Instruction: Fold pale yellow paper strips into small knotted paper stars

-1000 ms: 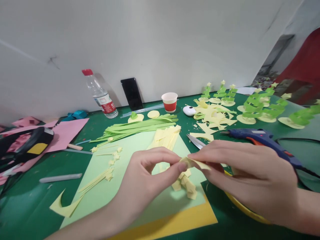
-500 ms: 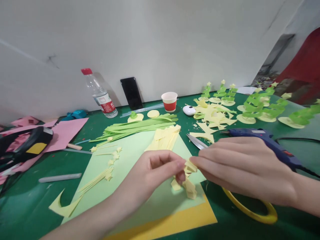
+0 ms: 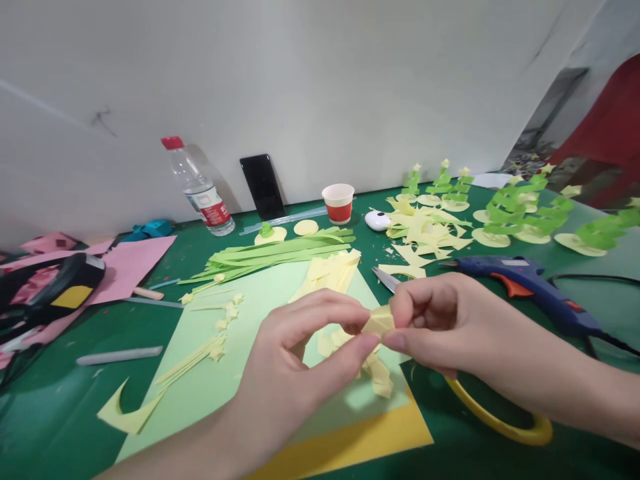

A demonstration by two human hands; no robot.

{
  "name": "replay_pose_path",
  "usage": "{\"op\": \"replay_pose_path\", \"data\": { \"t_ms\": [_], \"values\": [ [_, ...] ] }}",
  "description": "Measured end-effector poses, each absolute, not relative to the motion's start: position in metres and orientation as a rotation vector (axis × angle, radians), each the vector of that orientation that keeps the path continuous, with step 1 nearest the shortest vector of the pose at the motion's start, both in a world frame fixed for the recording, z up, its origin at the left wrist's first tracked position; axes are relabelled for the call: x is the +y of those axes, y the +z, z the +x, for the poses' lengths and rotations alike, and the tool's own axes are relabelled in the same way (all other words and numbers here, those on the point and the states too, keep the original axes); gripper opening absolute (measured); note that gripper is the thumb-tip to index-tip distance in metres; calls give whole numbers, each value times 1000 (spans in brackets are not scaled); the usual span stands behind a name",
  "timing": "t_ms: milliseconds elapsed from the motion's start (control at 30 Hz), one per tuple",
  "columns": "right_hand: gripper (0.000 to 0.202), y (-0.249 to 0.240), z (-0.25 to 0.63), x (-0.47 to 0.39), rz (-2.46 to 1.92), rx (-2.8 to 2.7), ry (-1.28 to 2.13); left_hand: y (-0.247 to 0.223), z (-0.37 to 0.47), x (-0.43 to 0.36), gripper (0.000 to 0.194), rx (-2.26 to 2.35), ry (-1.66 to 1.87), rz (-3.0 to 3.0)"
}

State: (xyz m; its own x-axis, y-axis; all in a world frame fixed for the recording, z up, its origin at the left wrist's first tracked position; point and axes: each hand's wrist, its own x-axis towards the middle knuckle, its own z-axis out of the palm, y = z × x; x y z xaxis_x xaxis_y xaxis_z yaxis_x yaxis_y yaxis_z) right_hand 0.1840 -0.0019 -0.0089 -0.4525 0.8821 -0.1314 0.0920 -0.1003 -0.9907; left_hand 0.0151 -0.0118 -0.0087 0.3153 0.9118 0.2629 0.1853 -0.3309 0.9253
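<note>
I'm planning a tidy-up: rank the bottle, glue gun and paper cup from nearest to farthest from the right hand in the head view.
1. Glue gun, just beyond the right hand
2. Paper cup, back centre
3. Bottle, back left

From over here I count 1 left hand (image 3: 295,353), 1 right hand (image 3: 445,320), 1 folded yellow paper piece (image 3: 379,321). On the counter (image 3: 55,427) I get 1 bottle (image 3: 210,203), 1 phone (image 3: 263,185), 1 paper cup (image 3: 339,210), 1 white egg-shaped object (image 3: 375,221), 1 glue gun (image 3: 533,283), 1 pair of scissors (image 3: 530,435), 1 white stick (image 3: 120,356), 1 pale green sheet (image 3: 200,393), 1 yellow sheet (image 3: 360,443), 1 crescent offcut (image 3: 131,418), 2 pale discs (image 3: 306,227) near the phone, 1 scrap heap (image 3: 427,228). Green paper plants (image 3: 510,217): at least 7 star tops (image 3: 445,163) on my feed, plants themselves overlap, can't give a number. Green strips (image 3: 280,251): many, too bunched for me to count
</note>
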Motion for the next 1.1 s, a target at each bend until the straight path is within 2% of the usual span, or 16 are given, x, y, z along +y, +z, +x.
{"op": "replay_pose_path", "data": {
  "t_ms": [100,200,267,433,700,1100],
  "values": [
    [19,-8,182,-2,-1092,-1536,1668,-10,15,-9,12,1024,1050,1619],
    [16,-7,182,0,-1119,-1769,1406,-9,13,-5,13,1052,959,1615],
    [22,-7,184,2,-1110,-1969,1235,-8,12,-3,13,1082,846,1679],
    [24,-9,188,6,-997,-2167,1093,-6,10,-2,16,1136,597,1736],
    [33,-8,187,-5,-822,-2062,927,-6,16,-14,36,1041,538,1796],
    [31,-4,184,-21,-732,-2055,895,-4,14,-25,32,842,704,1992]
  ]
}}
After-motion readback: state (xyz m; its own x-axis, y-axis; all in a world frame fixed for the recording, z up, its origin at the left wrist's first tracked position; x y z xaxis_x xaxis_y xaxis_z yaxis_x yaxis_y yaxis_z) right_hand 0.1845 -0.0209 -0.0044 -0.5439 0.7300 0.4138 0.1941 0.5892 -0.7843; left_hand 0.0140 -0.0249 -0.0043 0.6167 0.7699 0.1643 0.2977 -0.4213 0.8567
